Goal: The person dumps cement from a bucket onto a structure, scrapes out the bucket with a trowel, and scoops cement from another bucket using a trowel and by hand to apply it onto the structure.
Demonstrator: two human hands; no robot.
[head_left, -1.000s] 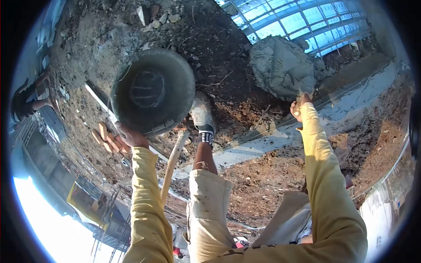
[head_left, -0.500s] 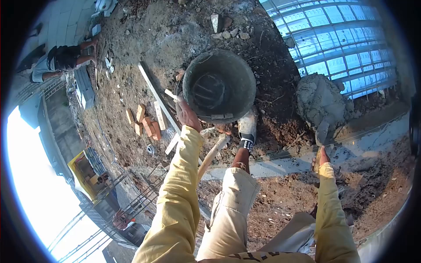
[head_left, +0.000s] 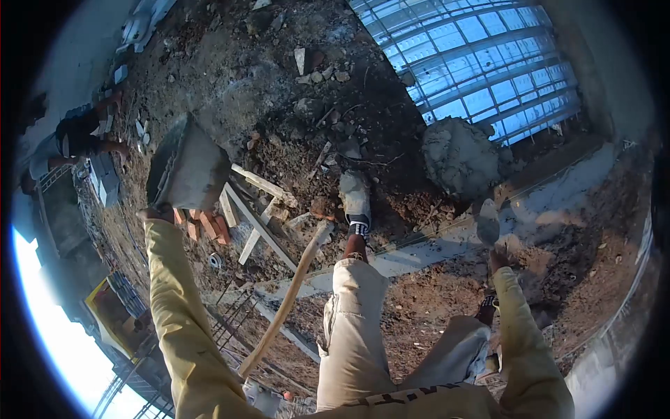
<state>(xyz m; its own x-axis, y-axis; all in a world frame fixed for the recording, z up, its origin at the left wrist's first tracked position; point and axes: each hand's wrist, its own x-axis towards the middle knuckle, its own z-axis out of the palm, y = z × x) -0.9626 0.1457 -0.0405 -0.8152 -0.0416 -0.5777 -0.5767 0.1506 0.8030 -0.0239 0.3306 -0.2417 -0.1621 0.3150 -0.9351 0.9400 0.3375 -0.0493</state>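
Note:
My left hand [head_left: 158,213] is closed on the rim of a mortar-stained bucket [head_left: 199,164], which is tilted on its side out to the left. In my right hand [head_left: 499,260] is a trowel [head_left: 487,225], its grey blade pointing away from me above the strip of concrete. Just beyond the blade, a heap of wet mortar [head_left: 457,160] lies on the soil. The fingers of both hands are partly hidden.
Bricks [head_left: 211,225] and wooden boards [head_left: 259,227] lie left of my foot. A long curved wooden handle [head_left: 287,307] slants beside my leg. A taut string runs along the concrete strip [head_left: 419,255]. Rebar mesh [head_left: 481,56] covers blue sheeting at upper right. Another person [head_left: 78,136] is at far left.
My left hand has swung the bucket left, from upright in front of me to tilted on its side. The trowel has drawn back from the mortar heap, and my view has shifted.

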